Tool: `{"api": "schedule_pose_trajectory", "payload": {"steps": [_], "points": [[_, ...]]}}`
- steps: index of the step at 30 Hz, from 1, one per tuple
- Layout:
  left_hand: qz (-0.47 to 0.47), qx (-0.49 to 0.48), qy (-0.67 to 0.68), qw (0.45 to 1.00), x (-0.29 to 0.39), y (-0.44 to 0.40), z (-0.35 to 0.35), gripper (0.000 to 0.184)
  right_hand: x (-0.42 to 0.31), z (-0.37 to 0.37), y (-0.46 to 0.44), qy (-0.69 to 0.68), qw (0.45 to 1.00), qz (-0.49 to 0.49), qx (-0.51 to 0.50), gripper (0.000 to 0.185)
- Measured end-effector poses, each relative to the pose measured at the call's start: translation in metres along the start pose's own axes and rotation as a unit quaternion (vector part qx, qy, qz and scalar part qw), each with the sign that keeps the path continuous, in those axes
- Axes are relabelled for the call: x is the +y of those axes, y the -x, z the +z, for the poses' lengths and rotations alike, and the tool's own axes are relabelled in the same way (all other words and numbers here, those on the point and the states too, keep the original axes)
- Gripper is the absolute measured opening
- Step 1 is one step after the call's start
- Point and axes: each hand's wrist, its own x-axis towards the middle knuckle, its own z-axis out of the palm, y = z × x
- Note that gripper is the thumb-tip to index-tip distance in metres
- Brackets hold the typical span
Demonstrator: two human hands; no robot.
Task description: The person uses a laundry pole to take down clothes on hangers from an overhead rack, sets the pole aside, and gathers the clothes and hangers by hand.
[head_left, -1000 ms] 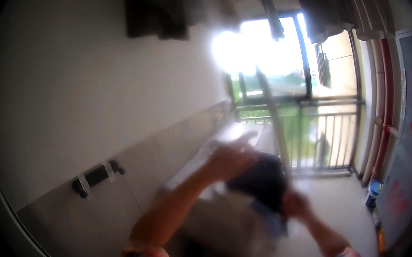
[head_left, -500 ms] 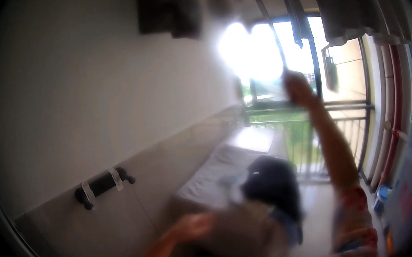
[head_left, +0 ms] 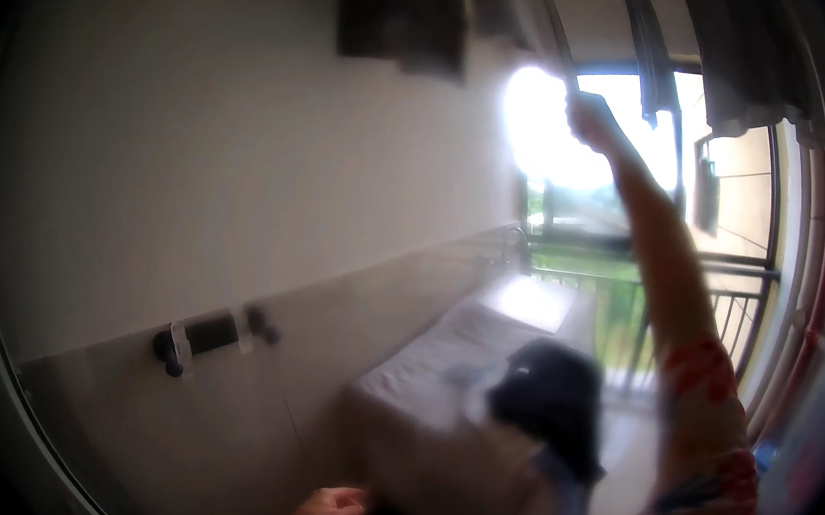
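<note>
My right hand (head_left: 591, 123) is raised in front of the bright window, its fingers wrapped round a thin pole (head_left: 553, 16) that runs upward toward the hanging clothes. Low in the view, my left hand (head_left: 333, 508) is beside the covered surface, fingers curled; whether anything is in it is too small to tell. A dark garment (head_left: 548, 394) lies over the near right side of the grey-covered surface (head_left: 424, 367), with lighter and blue cloth beneath it.
Dark clothes (head_left: 740, 22) hang overhead at the right, and another dark piece (head_left: 402, 12) hangs at top centre. A black wall fixture (head_left: 212, 335) is at the left. Railings (head_left: 740, 314) stand below the window; a red pipe (head_left: 821, 265) runs down the right.
My right hand has risen from beside the dark garment to window height, with the pole. My left hand has left the covered surface and moved down and left. The view has shifted.
</note>
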Motion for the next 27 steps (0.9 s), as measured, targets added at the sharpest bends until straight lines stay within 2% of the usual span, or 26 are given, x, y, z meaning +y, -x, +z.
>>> {"api": "schedule_pose_trajectory", "payload": {"steps": [1, 4, 9, 10, 12, 14, 17, 19, 22, 24, 27], "points": [[-0.009, 0.005, -0.001, 1.0, -0.009, 0.002, 0.0, 0.039, 0.001, 0.002, -0.002, -0.021, 0.999, -0.027, -0.025, 0.031], [-0.035, 0.014, 0.001, 0.999, -0.026, 0.007, -0.002, 0.039, -0.006, 0.005, -0.015, 0.022, 0.999, -0.028, -0.002, 0.03], [-0.049, 0.005, 0.018, 0.999, -0.035, 0.013, -0.005, 0.038, -0.002, 0.015, -0.014, 0.046, 0.997, -0.063, -0.023, 0.027], [-0.047, 0.001, 0.025, 0.999, -0.039, 0.013, -0.008, 0.038, 0.001, 0.017, 0.004, -0.016, 0.996, -0.06, -0.057, 0.027], [-0.042, -0.009, 0.03, 0.999, -0.046, 0.011, -0.019, 0.038, 0.022, 0.026, 0.03, 0.045, 0.998, -0.036, -0.001, 0.026], [-0.034, -0.026, 0.023, 0.999, -0.049, 0.009, -0.027, 0.037, 0.035, 0.033, 0.068, 0.036, 0.996, 0.052, 0.058, 0.026], [-0.028, -0.04, 0.024, 0.999, -0.041, 0.005, -0.043, 0.037, 0.044, 0.033, 0.096, 0.029, 0.997, 0.052, 0.041, 0.025], [-0.007, -0.044, 0.006, 0.999, -0.026, -0.004, -0.054, 0.036, 0.043, 0.027, 0.1, 0.022, 0.998, 0.052, 0.016, 0.025], [0.041, -0.057, -0.001, 0.998, -0.005, -0.027, -0.058, 0.034, 0.024, 0.029, 0.126, -0.004, 0.995, 0.092, 0.029, 0.026], [0.089, -0.09, -0.006, 0.992, 0.007, -0.047, -0.058, 0.034, 0.059, 0.009, 0.147, 0.038, 0.996, 0.069, 0.03, 0.026], [0.132, -0.105, 0.091, 0.981, 0.027, -0.067, -0.05, 0.032, 0.085, -0.001, 0.219, 0.05, 0.987, 0.129, 0.079, 0.025]]}}
